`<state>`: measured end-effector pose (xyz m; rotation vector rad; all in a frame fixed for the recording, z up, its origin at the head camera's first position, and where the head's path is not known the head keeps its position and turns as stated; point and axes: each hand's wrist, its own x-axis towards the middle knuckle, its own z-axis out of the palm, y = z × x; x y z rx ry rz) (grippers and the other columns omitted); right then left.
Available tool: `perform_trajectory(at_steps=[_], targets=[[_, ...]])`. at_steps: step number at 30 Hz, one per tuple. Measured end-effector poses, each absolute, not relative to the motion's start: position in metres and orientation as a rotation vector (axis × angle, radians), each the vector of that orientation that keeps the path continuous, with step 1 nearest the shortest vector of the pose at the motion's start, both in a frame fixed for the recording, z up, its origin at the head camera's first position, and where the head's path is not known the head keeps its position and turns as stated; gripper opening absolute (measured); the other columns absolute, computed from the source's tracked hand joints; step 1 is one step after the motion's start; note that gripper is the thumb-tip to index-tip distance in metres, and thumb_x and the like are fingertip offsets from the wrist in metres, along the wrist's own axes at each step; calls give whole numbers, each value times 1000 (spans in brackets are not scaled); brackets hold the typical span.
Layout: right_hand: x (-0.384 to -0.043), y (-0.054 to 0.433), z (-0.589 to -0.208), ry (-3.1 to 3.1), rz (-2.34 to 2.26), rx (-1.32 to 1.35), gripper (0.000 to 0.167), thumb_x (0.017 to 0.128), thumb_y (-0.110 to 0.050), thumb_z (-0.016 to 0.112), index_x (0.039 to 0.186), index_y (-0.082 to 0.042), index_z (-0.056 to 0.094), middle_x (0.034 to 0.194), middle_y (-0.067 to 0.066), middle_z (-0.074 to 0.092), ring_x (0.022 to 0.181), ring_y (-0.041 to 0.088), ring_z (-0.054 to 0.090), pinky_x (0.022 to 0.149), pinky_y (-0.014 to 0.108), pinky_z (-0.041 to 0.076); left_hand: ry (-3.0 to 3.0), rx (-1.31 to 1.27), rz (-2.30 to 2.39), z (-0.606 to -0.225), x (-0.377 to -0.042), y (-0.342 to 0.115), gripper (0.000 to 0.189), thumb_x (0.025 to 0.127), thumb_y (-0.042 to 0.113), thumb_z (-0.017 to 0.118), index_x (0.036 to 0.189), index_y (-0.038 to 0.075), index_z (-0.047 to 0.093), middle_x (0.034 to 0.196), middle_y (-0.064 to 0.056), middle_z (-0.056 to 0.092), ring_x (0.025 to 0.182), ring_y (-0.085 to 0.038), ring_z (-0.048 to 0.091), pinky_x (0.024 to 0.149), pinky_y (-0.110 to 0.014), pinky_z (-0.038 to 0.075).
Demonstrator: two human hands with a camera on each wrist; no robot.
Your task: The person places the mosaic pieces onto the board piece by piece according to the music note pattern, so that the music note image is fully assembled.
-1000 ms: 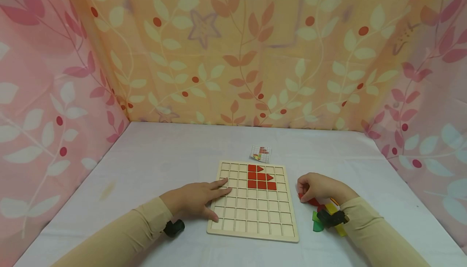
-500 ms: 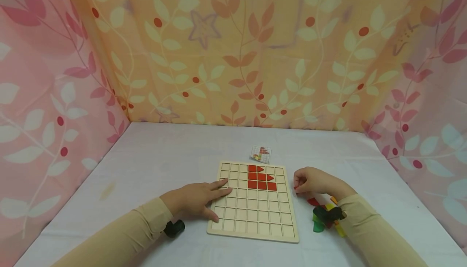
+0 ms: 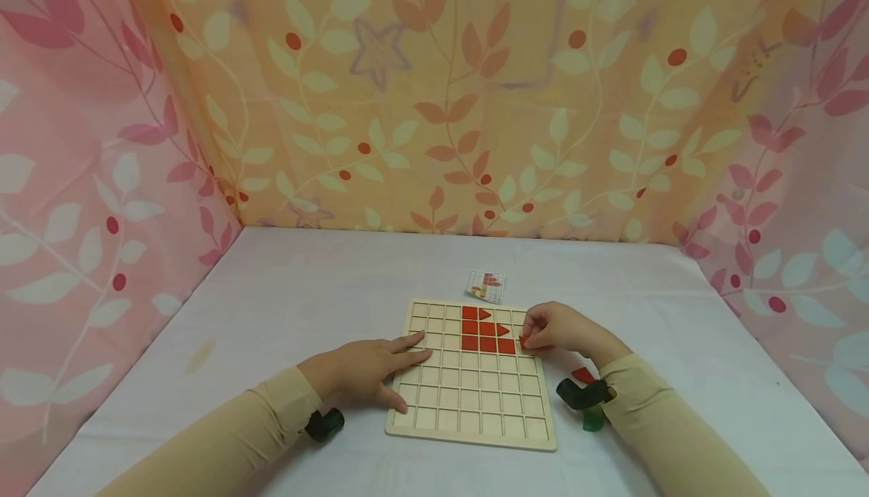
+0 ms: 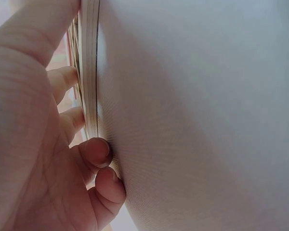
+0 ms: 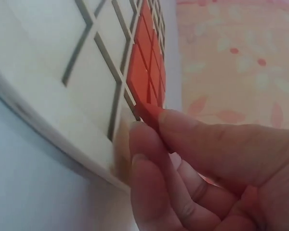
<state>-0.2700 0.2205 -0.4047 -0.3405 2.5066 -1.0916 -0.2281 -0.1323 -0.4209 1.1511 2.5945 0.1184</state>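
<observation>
A wooden grid board lies on the white table, with rows of red tiles seated in its upper cells, two rows ending in pointed tiles. My left hand rests on the board's left side, thumb and two fingers spread over the cells; in the left wrist view its other fingertips are bent at the table beside the board's edge. Between thumb and forefinger my right hand pinches a small red tile, held at the right end of the third red row. Most of that tile's outline is hidden by the fingers.
Just behind the board lies a small picture card showing a coloured grid pattern. Loose pieces, a red one and a green one, lie right of the board, partly under the right wrist's black camera. Patterned curtains enclose the table.
My right hand has moved left and away from me, carrying the red tile from the loose pieces to over the board's right edge. The left hand has stayed in place.
</observation>
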Motion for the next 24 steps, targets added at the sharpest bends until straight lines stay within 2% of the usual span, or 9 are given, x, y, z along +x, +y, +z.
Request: perform_trajectory(at_steps=[14, 24], targets=[[-269, 212, -406, 2570, -970, -281, 8, 76, -4, 69, 80, -4, 62, 64, 2, 56, 59, 15, 51, 55, 28, 43, 2599, 1169, 122, -424, -231, -134, 89, 71, 77, 40, 145, 38, 11, 154, 7, 3, 132, -24, 31, 101, -43, 33], [-269, 207, -405, 2637, -890, -297, 9, 77, 0, 67, 73, -7, 63, 65, 0, 56, 60, 15, 49, 55, 26, 41, 2599, 1137, 119, -425, -231, -133, 89, 69, 78, 40, 145, 40, 10, 154, 9, 3, 132, -24, 32, 101, -43, 33]])
